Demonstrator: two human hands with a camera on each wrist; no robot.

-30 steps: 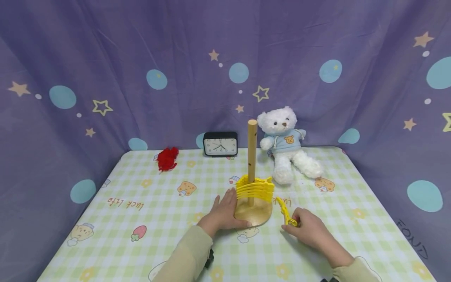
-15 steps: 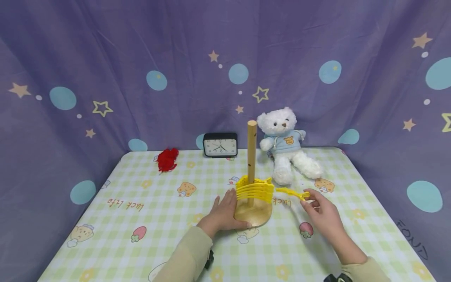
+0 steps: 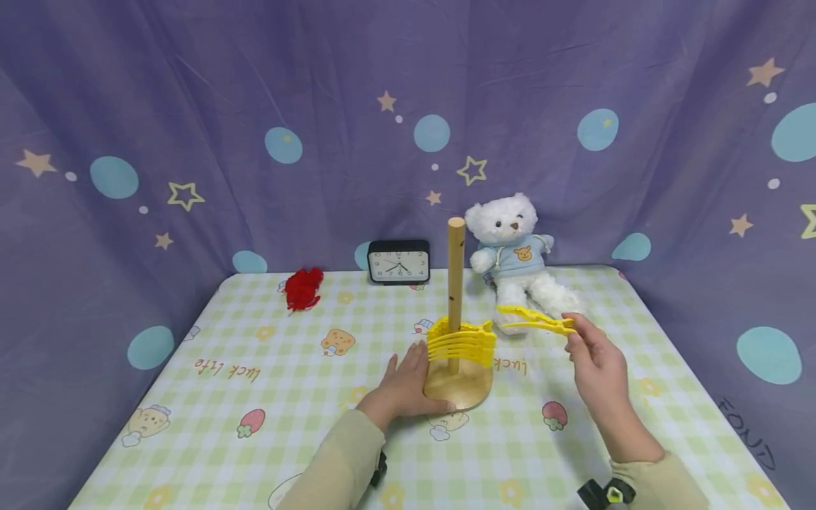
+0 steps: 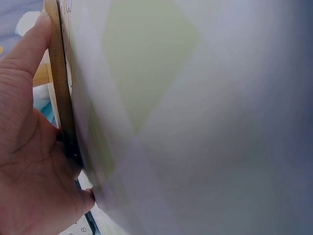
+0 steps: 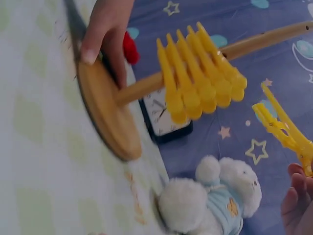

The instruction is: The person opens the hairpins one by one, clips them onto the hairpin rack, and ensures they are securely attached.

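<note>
A wooden stand [image 3: 456,283] with a round base [image 3: 459,389] and an upright post is at the middle of the table. Several yellow alligator hair clips [image 3: 462,346] are stacked one above another across the post, low down. My left hand [image 3: 403,386] holds the base's left and front edge, its thumb along the rim; the left wrist view shows that thumb [image 4: 29,51] against the wood. To the right of the post, my right hand [image 3: 596,358] pinches one yellow hair clip [image 3: 535,320] by its end. The clip's two prongs are spread, off the table and pointing left.
A white teddy bear [image 3: 506,227] in a blue top sits behind and right of the stand. Farther back stand a black desk clock [image 3: 399,262] and, to its left, a red tangled bundle [image 3: 302,289]. A purple curtain [image 3: 344,85] hangs behind the table.
My right hand has moved up and to the right with the hair clip, turning it from nearly upright to sideways, and its prongs have spread. My left hand has stayed on the base.
</note>
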